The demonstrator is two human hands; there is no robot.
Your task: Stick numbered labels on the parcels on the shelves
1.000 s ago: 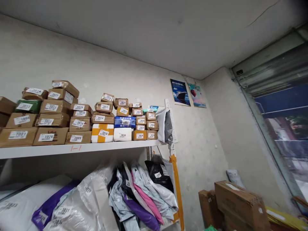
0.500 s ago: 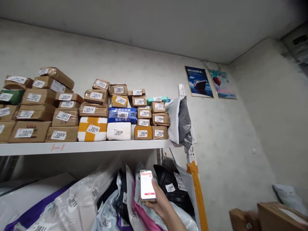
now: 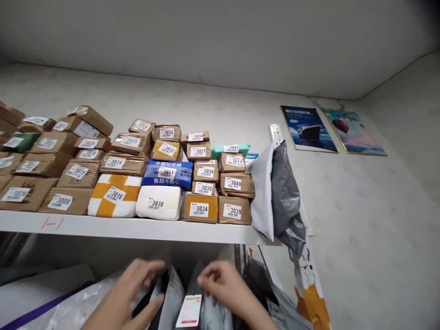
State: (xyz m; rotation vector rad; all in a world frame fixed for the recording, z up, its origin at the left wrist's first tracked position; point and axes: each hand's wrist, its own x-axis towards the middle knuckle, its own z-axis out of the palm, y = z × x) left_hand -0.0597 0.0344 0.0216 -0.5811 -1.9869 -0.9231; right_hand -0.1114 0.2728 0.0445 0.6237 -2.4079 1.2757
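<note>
My left hand [image 3: 132,293] is raised below the shelf's front edge, fingers apart and slightly blurred, holding nothing. Facing it, my right hand [image 3: 227,286] has its fingers curled in, and nothing shows between them. Between and below the two hands is a phone [image 3: 189,311] with a lit screen, out of both hands; what supports it is hidden. Above on the white shelf [image 3: 144,231] stand labelled parcels: a white one [image 3: 161,202], a blue-wrapped one [image 3: 168,182], an orange-brown box [image 3: 192,201] and a brown box [image 3: 242,202].
A white mailer bag [image 3: 263,192] and a grey bag [image 3: 285,197] overhang the shelf's right end beside the metal post [image 3: 275,133]. Plastic-bagged parcels [image 3: 172,293] fill the level below. Orange tape [image 3: 312,302] wraps the post. Two posters [image 3: 309,130] hang on the wall.
My right hand has let go of the phone and closed its fingers beside it. My left hand has come into view. The view has moved closer to the upper shelf.
</note>
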